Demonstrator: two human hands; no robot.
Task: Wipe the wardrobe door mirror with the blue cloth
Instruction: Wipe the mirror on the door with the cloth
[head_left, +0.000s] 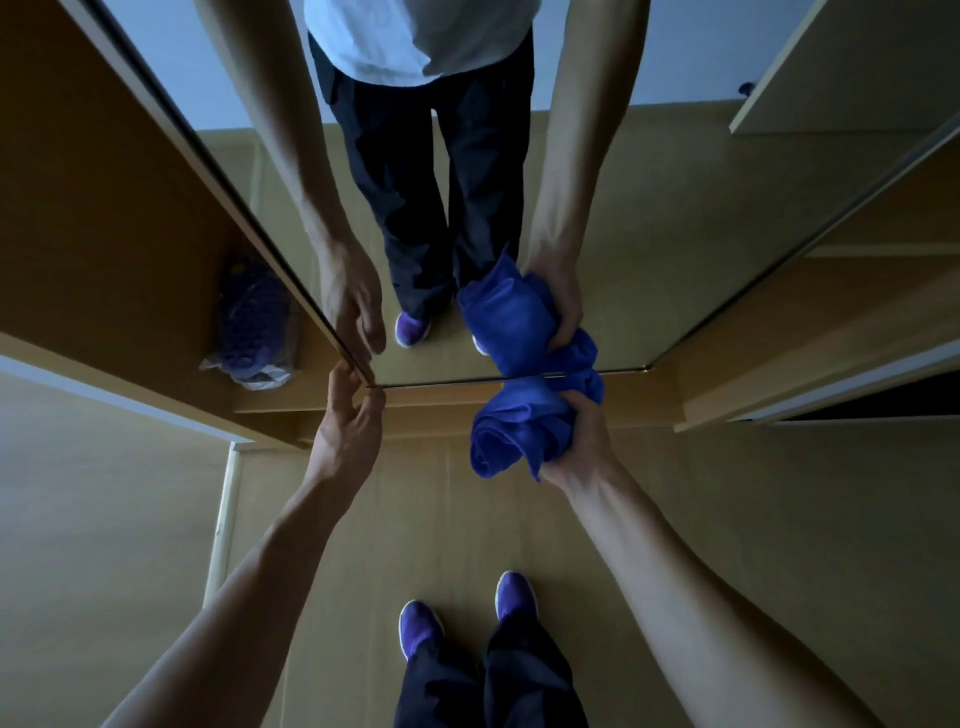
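Right hand (576, 441) clamped on bunched blue cloth (519, 426), pressed to the mirror's bottom edge. Left hand (348, 410), fingers apart, steadying the tall wardrobe door mirror (519, 208) at its corner. Risk: door swinging, smearing streaks.

The tall frameless glass mirror (519, 208) on the tan wooden wardrobe door lies bare across its width. Its lower left corner is taken by the left hand (348, 415), its bottom edge by the bunched blue cloth (519, 431). The tan floor (415, 519) below is open.
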